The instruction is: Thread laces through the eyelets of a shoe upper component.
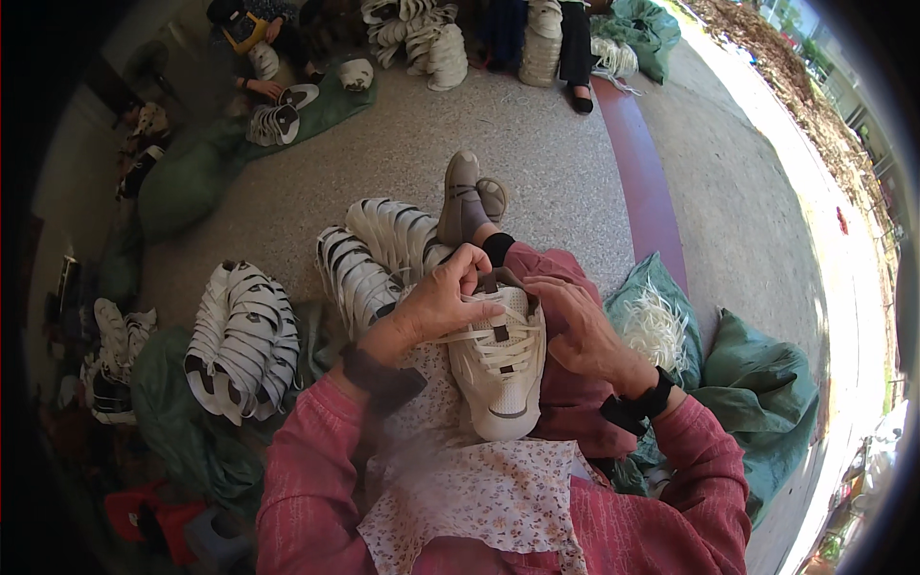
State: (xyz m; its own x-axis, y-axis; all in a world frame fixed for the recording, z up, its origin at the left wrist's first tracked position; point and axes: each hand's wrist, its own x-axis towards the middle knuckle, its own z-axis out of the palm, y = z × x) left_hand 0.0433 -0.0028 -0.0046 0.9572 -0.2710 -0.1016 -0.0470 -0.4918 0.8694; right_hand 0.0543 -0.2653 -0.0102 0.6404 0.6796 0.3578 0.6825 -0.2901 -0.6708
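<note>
A white shoe upper (pixel 498 359) with dark brown lace tabs lies over my lap, toe toward me. Its cream shoelace (pixel 513 331) is threaded across the front, and a strand runs out beneath my left hand (pixel 436 302). The left thumb and bent index finger are closed at the lace near the top of the tongue; the exact pinch point is partly hidden. My right hand (pixel 583 331) holds the upper's right side, fingers bent over the collar edge, thumb hidden.
Nested stacks of white uppers (pixel 244 335) stand at the left, with more stacked uppers (pixel 388 240) by my legs. White laces (pixel 656 326) lie on a green sack (pixel 767 374) at the right. Co-workers (pixel 259 38) sit farther off among uppers.
</note>
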